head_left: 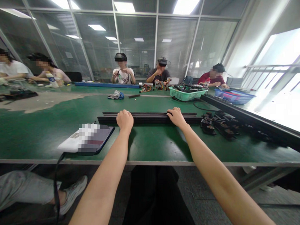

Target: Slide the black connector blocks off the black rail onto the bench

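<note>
My left hand (125, 120) is curled over the near edge of a long black metal rail (149, 118) lying across the green workbench (41, 131). My right hand (176, 117) grips the same rail further right, its fingers bent over the edge. The fingers of both hands are partly hidden by the curl of the grip. Left of my left hand lies a flat white-and-dark device (86, 139), partly pixelated, with a black cable (56, 188) hanging off the bench. To the right of my right hand sits a heap of black electrical parts (218, 124).
A second long black rail (253, 119) slants along the bench's right side. Farther off stand a green plastic basket (187, 94) and a blue basket (233, 96). Several co-workers (123, 70) sit across the bench handling wires. A seated person's leg (21, 190) extends below the bench.
</note>
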### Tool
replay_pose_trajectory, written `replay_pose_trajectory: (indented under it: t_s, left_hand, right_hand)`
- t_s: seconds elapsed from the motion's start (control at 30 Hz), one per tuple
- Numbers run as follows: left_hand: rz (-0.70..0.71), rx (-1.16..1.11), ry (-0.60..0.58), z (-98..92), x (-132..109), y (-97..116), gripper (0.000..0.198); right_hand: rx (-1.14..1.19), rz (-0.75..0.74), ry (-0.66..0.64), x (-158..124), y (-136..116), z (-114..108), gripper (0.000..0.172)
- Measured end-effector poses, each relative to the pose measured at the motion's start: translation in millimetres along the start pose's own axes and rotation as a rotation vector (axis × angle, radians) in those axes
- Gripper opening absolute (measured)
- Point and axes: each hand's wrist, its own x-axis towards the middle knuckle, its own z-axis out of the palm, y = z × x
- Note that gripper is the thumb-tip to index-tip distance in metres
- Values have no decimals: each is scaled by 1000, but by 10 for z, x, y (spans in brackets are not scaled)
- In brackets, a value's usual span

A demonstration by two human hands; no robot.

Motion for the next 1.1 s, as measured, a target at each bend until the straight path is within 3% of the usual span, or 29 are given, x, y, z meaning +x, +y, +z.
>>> replay_pose_trajectory:
  t_s: [1.1]
  left_hand:
    - [-5, -35, 5, -6, -3, 1, 43]
  right_hand:
    - [16, 58, 23, -22, 65, -31, 38]
